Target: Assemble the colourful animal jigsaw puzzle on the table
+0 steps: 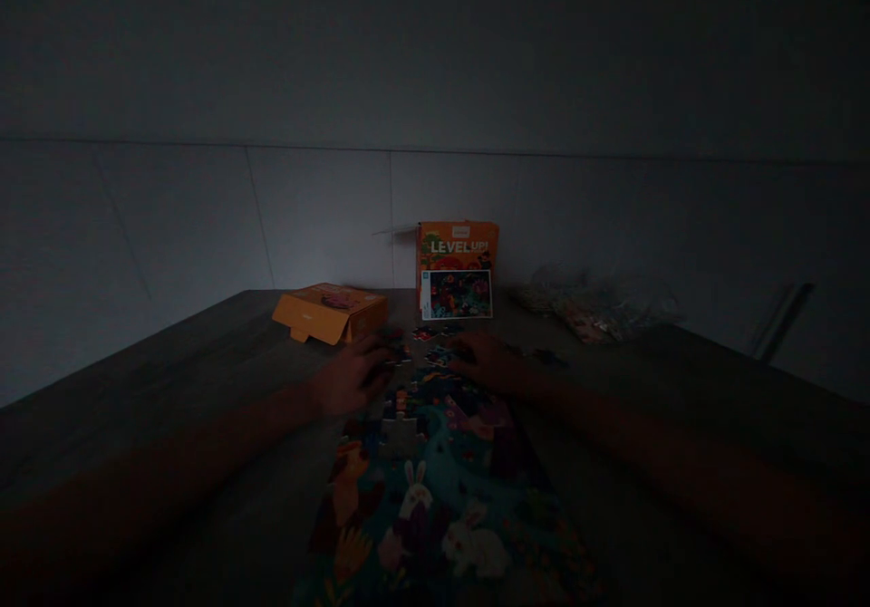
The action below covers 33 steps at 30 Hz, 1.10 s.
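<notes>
A partly assembled puzzle (449, 489) with white rabbits and a blue-green path lies on the dark table, running away from me. Near its far left corner is my left hand (350, 373), fingers curled and pointing at loose pieces (401, 354); dimness and blur hide what its fingertips touch. My right hand (481, 360) rests at the far right part of the puzzle, beside more loose pieces (439, 354), its fingers too dark to read. A gap showing the grey surface is visible in the puzzle's upper left.
An orange box (459, 240) stands at the back with a picture card (457, 295) leaning on it. Left of it lies an open orange box (330, 311). Clear plastic bags (598, 308) are at the right rear, near the table's (224, 344) far edge and the wall.
</notes>
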Each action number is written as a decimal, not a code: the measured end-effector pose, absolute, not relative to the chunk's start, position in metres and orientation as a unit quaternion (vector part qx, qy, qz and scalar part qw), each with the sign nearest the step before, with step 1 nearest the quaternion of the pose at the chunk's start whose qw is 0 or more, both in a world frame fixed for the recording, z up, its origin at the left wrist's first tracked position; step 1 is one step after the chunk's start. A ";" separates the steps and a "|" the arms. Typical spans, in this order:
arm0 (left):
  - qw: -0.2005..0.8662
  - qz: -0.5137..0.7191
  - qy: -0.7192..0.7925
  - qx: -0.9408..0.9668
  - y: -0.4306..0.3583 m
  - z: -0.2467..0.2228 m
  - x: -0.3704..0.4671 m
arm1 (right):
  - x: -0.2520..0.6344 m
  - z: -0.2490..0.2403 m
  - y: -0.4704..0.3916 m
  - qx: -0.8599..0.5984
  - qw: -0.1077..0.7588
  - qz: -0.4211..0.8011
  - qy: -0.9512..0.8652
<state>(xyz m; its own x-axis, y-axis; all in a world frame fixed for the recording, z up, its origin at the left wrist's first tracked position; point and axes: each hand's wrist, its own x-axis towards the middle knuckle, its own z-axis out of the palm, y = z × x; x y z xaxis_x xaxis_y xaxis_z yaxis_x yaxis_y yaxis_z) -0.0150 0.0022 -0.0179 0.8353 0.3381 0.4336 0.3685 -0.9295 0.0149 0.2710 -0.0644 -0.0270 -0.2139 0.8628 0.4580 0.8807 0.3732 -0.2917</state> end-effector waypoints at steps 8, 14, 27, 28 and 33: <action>0.048 -0.232 -0.186 -0.954 0.002 -0.017 -0.016 | 0.270 -0.026 -0.071 -0.557 0.402 -0.040 -0.726; 0.044 -0.244 -0.164 -0.955 0.002 -0.017 -0.017 | 0.263 -0.025 -0.079 -0.442 0.320 -0.025 -0.838; -0.044 -0.197 0.044 -0.979 -0.016 0.003 -0.011 | 0.264 -0.030 -0.073 -0.512 0.242 -0.068 -0.822; -0.044 -0.197 0.045 -0.978 -0.015 0.003 -0.011 | 0.263 -0.030 -0.073 -0.512 0.245 -0.072 -0.820; -0.030 -0.209 0.014 -0.977 -0.009 -0.004 -0.012 | 0.263 -0.031 -0.073 -0.523 0.255 -0.091 -0.808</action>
